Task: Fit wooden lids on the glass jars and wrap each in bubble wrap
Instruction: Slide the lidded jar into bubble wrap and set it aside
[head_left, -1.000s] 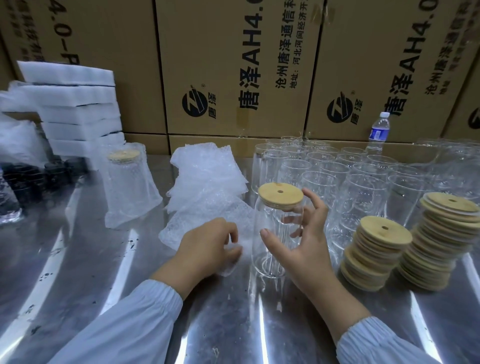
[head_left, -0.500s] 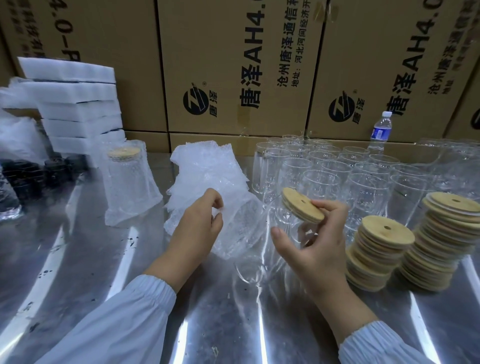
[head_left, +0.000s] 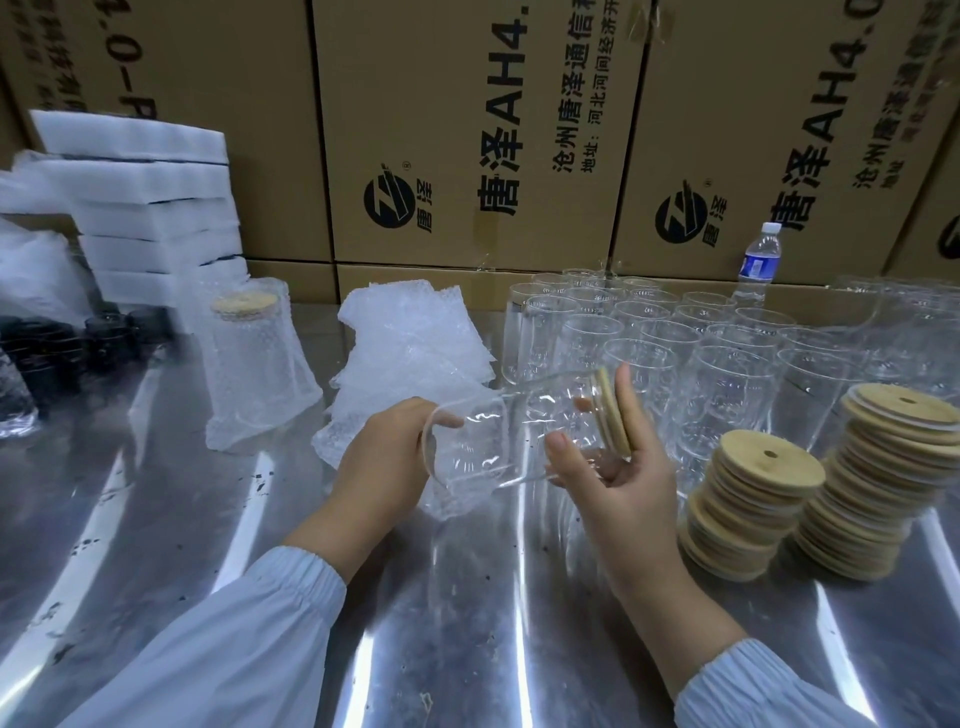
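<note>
Jar (head_left: 519, 431), one, tipped sideways in air over bench (head_left: 467, 649); lid (head_left: 613, 415) fitted on its right end. Right hand (head_left: 623, 483) cradles it, thumb on glass, fingers spread across lid face. Left hand (head_left: 384, 457) pinches one bubble wrap sheet (head_left: 452, 501) at jar base. One wrapped jar (head_left: 254, 364) upright at left. Two lid stacks (head_left: 753, 509) at right. Empty jars (head_left: 675, 338) in rows behind, exact count unclear. One water bottle (head_left: 759, 260).

My right hand (head_left: 623, 483) cradles the glass jar (head_left: 519, 431) on its side, thumb on the glass, fingers against its wooden lid (head_left: 613, 410). My left hand (head_left: 379, 457) grips a bubble wrap sheet (head_left: 447, 501) at the jar's base. Lid stacks (head_left: 753, 509) stand just right of my right hand, with empty jars (head_left: 675, 338) beyond both hands.
</note>
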